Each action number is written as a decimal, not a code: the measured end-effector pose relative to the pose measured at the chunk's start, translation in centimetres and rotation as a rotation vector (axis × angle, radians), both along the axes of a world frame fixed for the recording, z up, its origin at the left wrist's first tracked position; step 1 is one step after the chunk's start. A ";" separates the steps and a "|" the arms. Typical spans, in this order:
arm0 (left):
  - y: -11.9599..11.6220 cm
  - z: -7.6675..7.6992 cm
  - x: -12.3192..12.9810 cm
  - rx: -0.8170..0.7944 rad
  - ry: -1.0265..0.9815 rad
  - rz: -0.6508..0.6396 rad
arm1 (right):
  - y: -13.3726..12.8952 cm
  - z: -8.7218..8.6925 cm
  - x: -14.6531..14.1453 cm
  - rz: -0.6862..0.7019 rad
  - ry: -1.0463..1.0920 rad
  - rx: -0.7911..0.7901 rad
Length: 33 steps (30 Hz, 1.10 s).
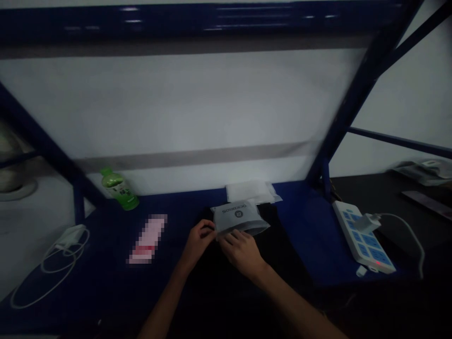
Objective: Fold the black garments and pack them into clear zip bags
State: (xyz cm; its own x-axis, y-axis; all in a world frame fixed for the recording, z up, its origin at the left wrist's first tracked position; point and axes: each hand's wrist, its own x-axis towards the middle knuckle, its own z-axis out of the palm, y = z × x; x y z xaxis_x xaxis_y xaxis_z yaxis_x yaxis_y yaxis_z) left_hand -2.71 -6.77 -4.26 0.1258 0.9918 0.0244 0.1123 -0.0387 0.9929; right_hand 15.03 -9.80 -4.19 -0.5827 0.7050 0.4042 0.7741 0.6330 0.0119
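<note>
A grey printed pouch with dark lettering and a round logo lies upside down to me on a dark cloth. My left hand pinches the pouch's left edge between its fingers. My right hand grips the lower edge, its fingers lying over the pouch. Part of the pouch's underside is hidden by my hands. Just behind the pouch lies a white flat packet.
A green-capped plastic bottle lies at the back left of the blue metal shelf. A blurred pink item lies left of my hands. A white charger with cable is far left; a lit white power strip is right.
</note>
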 end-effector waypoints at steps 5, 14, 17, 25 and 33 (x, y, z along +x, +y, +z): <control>0.0 -0.1 -0.3 0.032 0.019 -0.006 | 0.2 0.3 1.3 -0.019 -0.020 -0.017; -0.4 0.8 -1.7 0.117 0.180 0.064 | 0.3 0.9 11.2 -0.250 -0.010 0.010; -0.9 1.9 -1.7 0.240 0.465 -0.001 | 0.0 0.8 12.1 -0.261 0.013 0.010; -1.9 2.3 5.2 0.684 0.947 -0.117 | -1.1 0.6 10.3 -0.187 0.130 -0.018; 3.0 3.3 3.7 0.752 1.012 0.076 | -1.4 -0.9 10.2 -0.275 0.228 -0.152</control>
State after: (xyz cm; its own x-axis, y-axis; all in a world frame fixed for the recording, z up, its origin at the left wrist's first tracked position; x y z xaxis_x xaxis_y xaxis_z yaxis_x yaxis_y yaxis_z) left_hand 1.00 -3.74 -0.97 0.3617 0.7800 0.5106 0.8338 -0.5157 0.1971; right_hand 25.21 -11.20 -5.10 -0.2710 0.8840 0.3808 0.8870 0.3830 -0.2578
